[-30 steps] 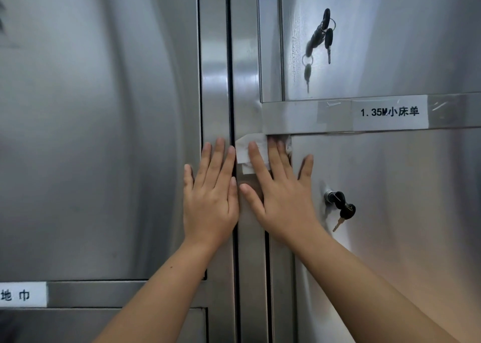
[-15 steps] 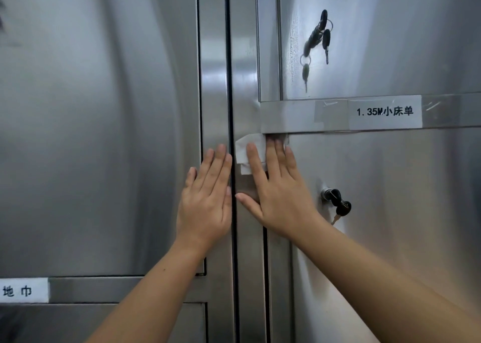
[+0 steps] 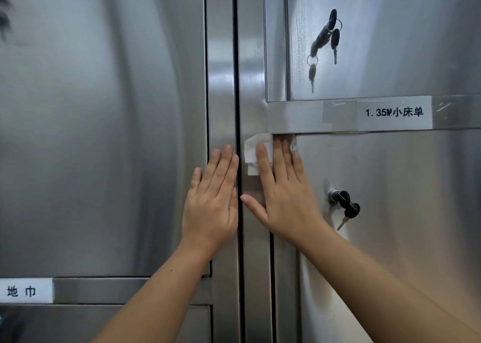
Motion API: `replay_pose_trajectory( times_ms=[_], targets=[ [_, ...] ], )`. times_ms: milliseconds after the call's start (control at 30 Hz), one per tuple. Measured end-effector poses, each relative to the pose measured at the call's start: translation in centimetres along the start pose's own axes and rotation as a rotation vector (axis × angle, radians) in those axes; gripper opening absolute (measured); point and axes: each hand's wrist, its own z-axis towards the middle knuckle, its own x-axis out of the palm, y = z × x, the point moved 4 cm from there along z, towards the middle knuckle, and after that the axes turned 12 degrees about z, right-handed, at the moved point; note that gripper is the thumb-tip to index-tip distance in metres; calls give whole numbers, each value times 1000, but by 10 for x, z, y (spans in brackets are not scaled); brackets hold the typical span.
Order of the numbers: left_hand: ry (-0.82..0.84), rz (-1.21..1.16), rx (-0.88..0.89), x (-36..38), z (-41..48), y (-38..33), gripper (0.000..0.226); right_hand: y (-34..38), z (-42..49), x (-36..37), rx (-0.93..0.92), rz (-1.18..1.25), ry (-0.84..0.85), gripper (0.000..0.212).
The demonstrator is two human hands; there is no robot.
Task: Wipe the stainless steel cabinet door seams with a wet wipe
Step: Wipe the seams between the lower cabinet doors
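A white wet wipe (image 3: 252,152) lies flat against the steel cabinet frame, just under the horizontal bar with the label. My right hand (image 3: 282,190) presses it there with straight fingers, fingertips at the seam below the bar; most of the wipe is hidden under the fingers. My left hand (image 3: 214,199) rests flat and empty on the frame left of the dark vertical seam (image 3: 237,82). A second vertical seam (image 3: 272,277) runs down below my right palm.
A lock with hanging black keys (image 3: 345,207) sticks out just right of my right wrist. Another key bunch (image 3: 329,34) hangs on the upper right door. White labels sit on the bar (image 3: 394,112) and at lower left (image 3: 24,290).
My right hand and the wipe have slid up a little to the bar's lower edge, its fingers closing together. The left hand stays flat in about the same place.
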Motion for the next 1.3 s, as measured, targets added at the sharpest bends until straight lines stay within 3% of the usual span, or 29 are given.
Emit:
replay_pose_trajectory(
  times_ms=[200, 433, 700, 933, 1133, 1300],
  targets=[
    [-8, 6, -4, -1, 0, 0, 52, 3, -30, 4, -100, 2, -19, 76],
    [-2, 15, 4, 1, 0, 1, 53, -6, 8, -2, -22, -2, 50, 79],
    [-1, 12, -1, -1, 0, 0, 54, -3, -30, 6, -157, -55, -13, 83],
    [4, 15, 2, 1, 0, 0, 56, -4, 2, 0, -48, -38, -23, 83],
    [-17, 19, 5, 1, 0, 0, 54, 2, -43, 10, -150, -40, 11, 86],
    [-16, 23, 4, 2, 0, 0, 55, -7, -5, -4, -136, -80, 11, 87]
  ],
)
